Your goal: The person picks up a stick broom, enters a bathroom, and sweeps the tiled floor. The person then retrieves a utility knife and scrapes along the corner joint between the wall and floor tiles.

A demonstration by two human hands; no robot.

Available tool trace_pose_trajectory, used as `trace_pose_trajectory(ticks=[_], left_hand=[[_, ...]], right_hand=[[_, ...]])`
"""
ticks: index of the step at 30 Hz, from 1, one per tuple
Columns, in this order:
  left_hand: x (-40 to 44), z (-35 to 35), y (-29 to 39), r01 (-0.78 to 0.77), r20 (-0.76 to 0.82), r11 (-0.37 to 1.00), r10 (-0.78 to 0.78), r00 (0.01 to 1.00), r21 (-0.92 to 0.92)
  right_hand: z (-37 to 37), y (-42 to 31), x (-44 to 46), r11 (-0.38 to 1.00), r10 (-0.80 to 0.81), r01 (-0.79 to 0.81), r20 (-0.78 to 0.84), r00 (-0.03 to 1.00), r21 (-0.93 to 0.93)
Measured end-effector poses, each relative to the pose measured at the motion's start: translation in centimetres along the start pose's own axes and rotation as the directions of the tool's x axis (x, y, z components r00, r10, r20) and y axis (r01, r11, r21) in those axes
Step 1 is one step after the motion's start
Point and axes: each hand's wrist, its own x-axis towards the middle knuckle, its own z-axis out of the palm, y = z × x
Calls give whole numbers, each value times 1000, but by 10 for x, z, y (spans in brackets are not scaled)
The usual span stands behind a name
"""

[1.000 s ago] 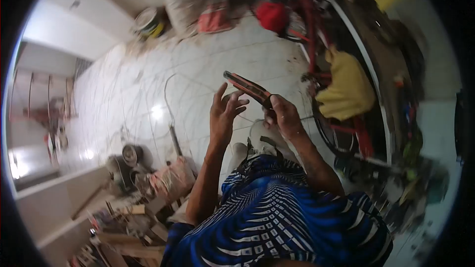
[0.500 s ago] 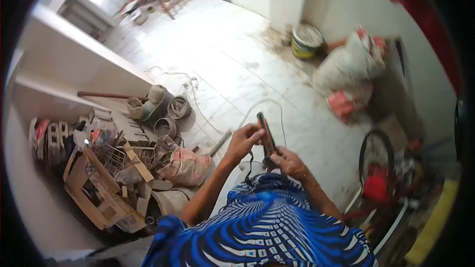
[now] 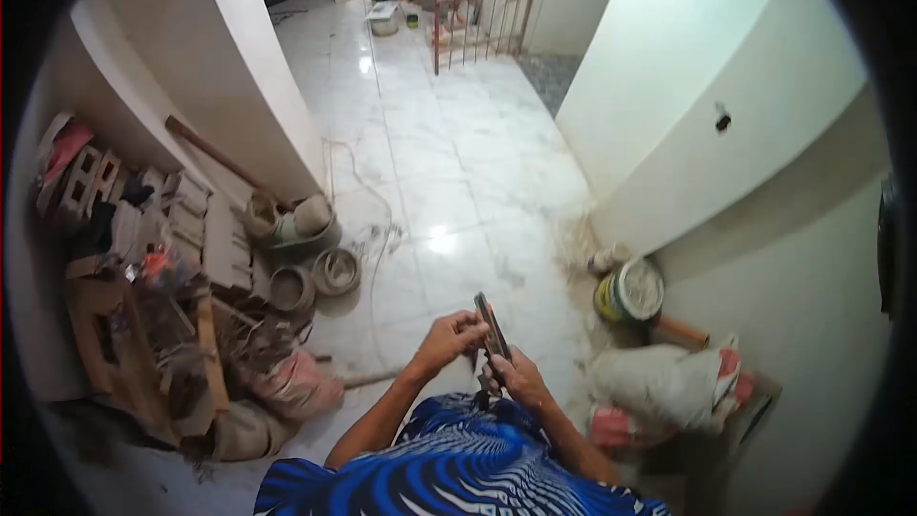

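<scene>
In front of my blue patterned shirt (image 3: 497, 463) I hold a dark narrow bar-like object (image 3: 494, 327) with an orange strip along one edge. Its exact kind is not clear. My right hand (image 3: 521, 380) is closed around the lower end. The fingers of my left hand (image 3: 447, 344) are bent and pinched against its left edge near the upper part. A dark piece, possibly a strap, hangs below the hands by my waist.
At left lie concrete blocks (image 3: 86, 177), cardboard (image 3: 100, 320), pots (image 3: 336, 270) and a pink sack (image 3: 298, 384). A bucket (image 3: 638, 289) and stuffed white sack (image 3: 659, 382) line the right wall. A metal gate (image 3: 487, 24) stands beyond the tiled floor (image 3: 439, 191).
The view has tilted up and turned, showing more of the gate and walls; the bicycle wheel at lower right has left view. Both hands stay at the dark object.
</scene>
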Motion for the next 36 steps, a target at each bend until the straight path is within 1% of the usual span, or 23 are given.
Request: trace_pose_trajectory(ticks=[1, 2, 3, 4, 5, 6, 9, 12, 13, 16, 17, 18, 20, 21, 24, 25, 26, 30, 31, 34, 35, 36], left_hand=[[29, 4, 18, -41, 42, 999, 39, 998, 32], [62, 5, 30, -109, 105, 994, 106, 989, 19], [89, 9, 46, -122, 151, 993, 122, 981, -8], [121, 10, 67, -145, 198, 989, 145, 969, -16], [148, 10, 82, -177, 230, 983, 163, 960, 42], [172, 11, 98, -158, 239, 987, 147, 960, 26], [249, 0, 123, -145, 263, 989, 132, 956, 29], [323, -24, 154, -94, 279, 995, 97, 955, -24], [347, -36, 167, -80, 278, 997, 78, 957, -5], [412, -78, 205, -165, 227, 980, 137, 964, 111], [428, -92, 232, -151, 176, 978, 125, 976, 145], [457, -111, 253, -181, 103, 974, 168, 980, 136], [485, -143, 278, -171, -37, 979, 176, 984, 113], [496, -158, 299, -149, -123, 983, 163, 979, 112], [516, -209, 352, -167, -331, 981, 189, 925, 94], [524, -225, 367, -181, -393, 981, 192, 899, 65], [531, -242, 380, -196, -452, 980, 192, 871, 38], [582, -320, 408, -280, -615, 958, 187, 766, -58], [598, -340, 419, -297, -631, 952, 184, 754, -78], [653, -412, 458, -288, -581, 954, 193, 791, -76], [676, -441, 466, -270, -540, 962, 203, 817, -47], [704, -467, 493, -260, -468, 965, 219, 856, -25]], right_hand=[[-16, -20, 14, 999, -6, 3, -72, 997, -41], [-29, -38, 20, 997, 6, -16, -141, 990, -71], [-37, -73, 32, 999, -7, 0, -177, 984, -39], [-55, -94, 54, 999, -28, 19, -190, 981, -48], [-72, -108, 70, 999, -40, 31, -208, 977, -45], [-85, -119, 85, 999, -46, 39, -227, 973, -37], [-122, -151, 146, 997, -55, 63, -194, 979, 37], [-146, -193, 215, 986, -164, 164, -104, 981, -10], [-157, -203, 241, 988, -113, 119, -67, 991, 99], [-180, -247, 329, 993, -52, 47, 45, 998, 106], [-189, -264, 365, 992, -22, 8, 104, 994, 127], [-202, -288, 414, 1000, -24, 25, 145, 989, -2], [-207, -322, 479, 977, 23, 19, 194, 981, -211], [-195, -347, 512, 990, 9, 23, 226, 974, -137], [-167, -422, 597, 948, 125, -13, 333, 935, -319], [-158, -438, 627, 940, 135, 8, 393, 909, -341], [-153, -445, 661, 940, 148, 18, 456, 877, -340], [-120, -470, 789, 885, 188, 95, 535, 824, -457], [-115, -480, 822, 863, 199, 119, 548, 813, -491], [-95, -523, 902, 891, 263, 25, 559, 786, -454], [-91, -538, 928, 880, 301, -9, 542, 785, -475], [-86, -560, 952, 830, 237, 119, 538, 809, -545]])
